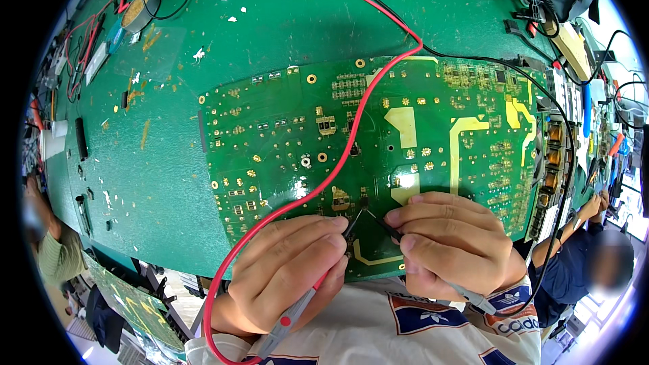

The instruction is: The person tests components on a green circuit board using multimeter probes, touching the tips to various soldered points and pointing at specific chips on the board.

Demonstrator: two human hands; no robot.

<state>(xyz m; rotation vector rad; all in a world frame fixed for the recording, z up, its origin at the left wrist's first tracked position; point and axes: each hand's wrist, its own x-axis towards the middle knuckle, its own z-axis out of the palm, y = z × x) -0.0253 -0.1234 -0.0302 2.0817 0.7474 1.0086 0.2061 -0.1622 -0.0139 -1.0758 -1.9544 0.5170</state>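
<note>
A large green circuit board (277, 169) lies in front of me, its near edge close to my body. My left hand (287, 267) is closed in a pinch on a grey test probe with a red dot (287, 321). From that probe's rear a red lead (359, 118) loops over the board. My right hand (453, 240) pinches a second grey test probe (472, 297), joined to a black lead (572, 155). Both thin metal tips converge close together at small parts near the board's front middle. Whether the tips touch the contacts I cannot tell.
The board rests on a green work mat (169, 196). A round tin (140, 11) with tan filling stands far left, near loose cables. Boards with components (556, 155) stand at the right. One person (574, 263) works at the right, another (57, 250) at the left.
</note>
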